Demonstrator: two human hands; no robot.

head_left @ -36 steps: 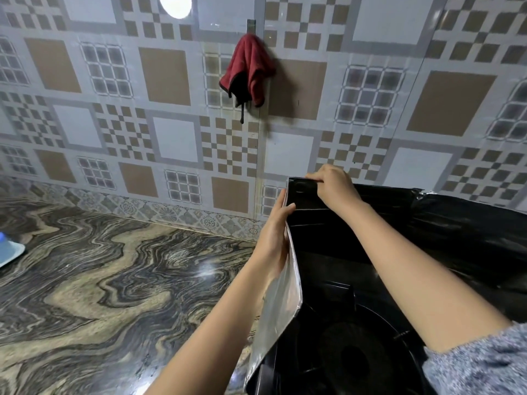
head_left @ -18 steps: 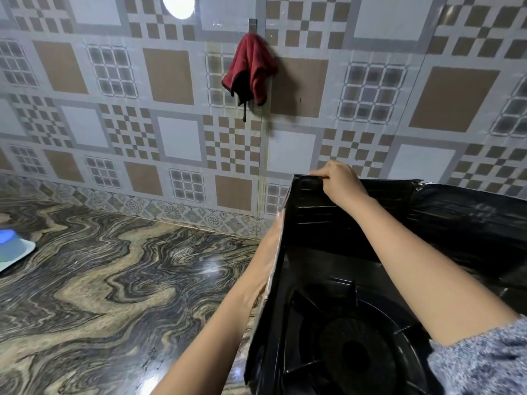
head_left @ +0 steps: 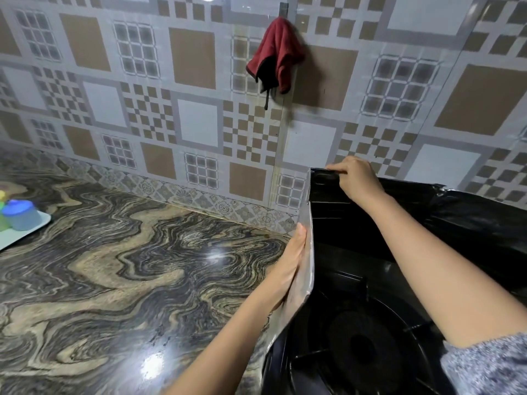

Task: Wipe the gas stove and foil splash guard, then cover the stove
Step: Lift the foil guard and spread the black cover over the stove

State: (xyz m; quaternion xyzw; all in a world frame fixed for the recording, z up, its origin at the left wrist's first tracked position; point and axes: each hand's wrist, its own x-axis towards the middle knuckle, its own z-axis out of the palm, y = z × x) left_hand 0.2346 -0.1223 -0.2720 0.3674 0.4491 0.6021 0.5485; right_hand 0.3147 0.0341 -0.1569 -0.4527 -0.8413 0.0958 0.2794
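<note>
The foil splash guard [head_left: 304, 283] stands around the black gas stove [head_left: 362, 346] at the lower right, silver on the outside and dark and shiny on the inside. My right hand [head_left: 355, 178] pinches the guard's top left corner. My left hand [head_left: 291, 269] lies flat against the outside of the guard's left panel and holds it upright, with the fingertips near its top edge. A burner and its pan support show inside. My right forearm crosses over the stove. The guard's back panel [head_left: 470, 223] looks black and crinkled.
A red cloth [head_left: 275, 59] hangs from a hook on the tiled wall behind the stove. The swirled marble countertop [head_left: 128, 280] stretches to the left. At its far left edge a pale tray [head_left: 25, 233] carries small plastic containers.
My left hand has slid down the outside of the left panel, away from the top corner. The panel swung in, then back out. My right hand has stayed on the corner.
</note>
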